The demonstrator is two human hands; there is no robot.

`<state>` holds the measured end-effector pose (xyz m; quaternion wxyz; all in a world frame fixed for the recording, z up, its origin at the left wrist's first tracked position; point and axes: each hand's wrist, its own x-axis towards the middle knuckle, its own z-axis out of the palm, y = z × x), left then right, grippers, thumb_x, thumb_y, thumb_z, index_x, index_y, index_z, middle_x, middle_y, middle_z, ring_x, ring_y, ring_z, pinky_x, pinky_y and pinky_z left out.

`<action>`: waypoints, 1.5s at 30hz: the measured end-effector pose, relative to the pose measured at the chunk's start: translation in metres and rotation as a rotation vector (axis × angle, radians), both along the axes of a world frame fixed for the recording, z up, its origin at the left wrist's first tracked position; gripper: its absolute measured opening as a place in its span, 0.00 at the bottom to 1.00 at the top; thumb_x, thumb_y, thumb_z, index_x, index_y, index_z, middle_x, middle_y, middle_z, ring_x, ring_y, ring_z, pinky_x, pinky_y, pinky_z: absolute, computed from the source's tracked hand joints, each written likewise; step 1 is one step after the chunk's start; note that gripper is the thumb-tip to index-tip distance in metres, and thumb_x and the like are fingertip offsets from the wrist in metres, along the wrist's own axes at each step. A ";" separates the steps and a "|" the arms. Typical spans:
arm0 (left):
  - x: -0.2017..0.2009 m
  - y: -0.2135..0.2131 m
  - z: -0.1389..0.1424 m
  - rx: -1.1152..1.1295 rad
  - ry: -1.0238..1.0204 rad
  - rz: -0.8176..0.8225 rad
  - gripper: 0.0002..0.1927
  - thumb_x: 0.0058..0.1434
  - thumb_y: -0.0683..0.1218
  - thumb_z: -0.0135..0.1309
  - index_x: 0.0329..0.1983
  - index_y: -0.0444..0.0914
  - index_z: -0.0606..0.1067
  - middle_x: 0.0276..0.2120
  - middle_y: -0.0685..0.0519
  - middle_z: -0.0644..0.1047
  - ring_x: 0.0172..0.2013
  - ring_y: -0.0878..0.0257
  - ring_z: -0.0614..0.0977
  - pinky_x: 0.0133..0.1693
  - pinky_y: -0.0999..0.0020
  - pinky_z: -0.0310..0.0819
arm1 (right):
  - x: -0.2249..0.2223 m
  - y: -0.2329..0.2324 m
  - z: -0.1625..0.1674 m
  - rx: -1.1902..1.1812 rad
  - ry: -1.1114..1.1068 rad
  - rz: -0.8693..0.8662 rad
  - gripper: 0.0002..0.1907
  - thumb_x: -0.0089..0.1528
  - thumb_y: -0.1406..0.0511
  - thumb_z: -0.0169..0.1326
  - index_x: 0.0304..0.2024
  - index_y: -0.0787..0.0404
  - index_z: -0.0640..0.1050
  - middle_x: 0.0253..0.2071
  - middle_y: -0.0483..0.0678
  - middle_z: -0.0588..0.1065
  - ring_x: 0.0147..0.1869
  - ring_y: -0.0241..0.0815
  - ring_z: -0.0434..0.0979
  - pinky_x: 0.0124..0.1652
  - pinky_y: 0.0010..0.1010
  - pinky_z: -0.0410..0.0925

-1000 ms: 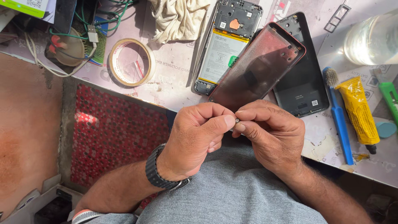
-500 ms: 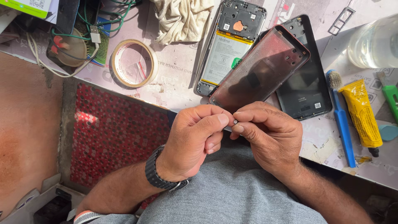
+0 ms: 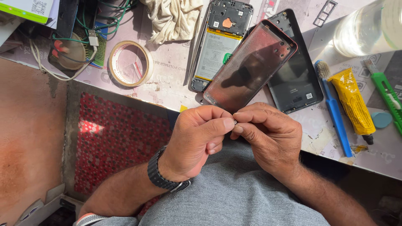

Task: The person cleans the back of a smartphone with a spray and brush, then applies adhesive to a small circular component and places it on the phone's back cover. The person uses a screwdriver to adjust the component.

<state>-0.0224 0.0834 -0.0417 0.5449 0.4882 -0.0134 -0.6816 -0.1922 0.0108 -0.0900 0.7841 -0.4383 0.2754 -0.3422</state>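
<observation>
a sunlit, scuffed pale bench (image 3: 171,86) runs across the top of the view, crowded with phone parts and tools. the left hand (image 3: 197,140) and the right hand (image 3: 270,140) meet just below its edge, over a grey shirt. the fingers of both hands are closed together, pinching a tiny pale part (image 3: 235,122) between the fingertips; it is too small to tell what it is. a black wristwatch (image 3: 161,175) sits on the left wrist. just above the hands a translucent reddish phone back cover (image 3: 251,62) lies tilted across an opened phone (image 3: 220,44) and a black phone body (image 3: 295,79). to the right lie a blue brush (image 3: 335,115), a yellow glue tube (image 3: 354,102) and a green cutter (image 3: 387,98). a tape roll (image 3: 130,63) and a crumpled cloth (image 3: 173,16) sit farther left.
</observation>
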 end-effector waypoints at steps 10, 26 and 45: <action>-0.010 0.006 -0.001 0.028 0.106 -0.005 0.07 0.67 0.43 0.54 0.38 0.33 0.77 0.28 0.54 0.74 0.21 0.74 0.68 0.23 0.78 0.61 | -0.012 0.008 0.001 -0.006 -0.001 -0.004 0.07 0.66 0.77 0.57 0.47 0.73 0.79 0.45 0.55 0.77 0.45 0.38 0.80 0.45 0.28 0.78; -0.046 -0.014 0.008 -0.241 -0.520 -0.460 0.06 0.66 0.42 0.58 0.35 0.33 0.79 0.29 0.56 0.74 0.29 0.73 0.71 0.30 0.74 0.67 | -0.081 0.000 0.033 -0.590 0.506 -0.197 0.12 0.62 0.74 0.65 0.47 0.70 0.79 0.44 0.52 0.80 0.44 0.35 0.81 0.43 0.21 0.74; -0.101 -0.036 0.013 -0.720 -0.964 -0.489 0.03 0.66 0.40 0.60 0.41 0.36 0.77 0.34 0.53 0.72 0.27 0.60 0.74 0.29 0.68 0.68 | -0.141 0.022 0.044 -0.509 0.402 -0.305 0.13 0.61 0.75 0.66 0.47 0.68 0.79 0.43 0.53 0.80 0.43 0.36 0.80 0.41 0.20 0.73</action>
